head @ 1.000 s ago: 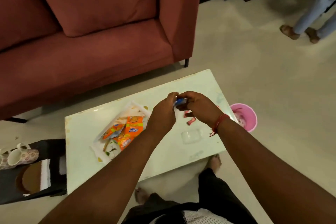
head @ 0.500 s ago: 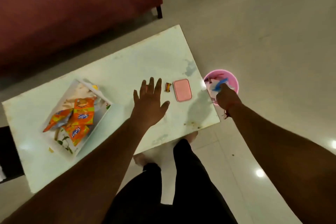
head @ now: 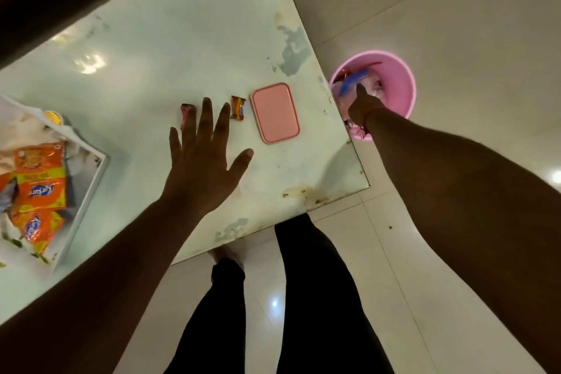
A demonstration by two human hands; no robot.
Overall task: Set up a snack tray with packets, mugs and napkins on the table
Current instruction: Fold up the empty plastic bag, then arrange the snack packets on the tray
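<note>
The tray (head: 91, 188) sat at the table's (head: 170, 39) left end with orange packets (head: 39, 179) in it. Your left hand (head: 200, 161) hovered spread wide beside two small wrappers (head: 237, 108). Your right hand (head: 362, 105) reached into the pink bin (head: 400, 82), pinching a blue wrapper (head: 352, 83).

Pink bin (head: 397, 76), pink lid (head: 274, 112), orange packets (head: 41, 179)
</note>
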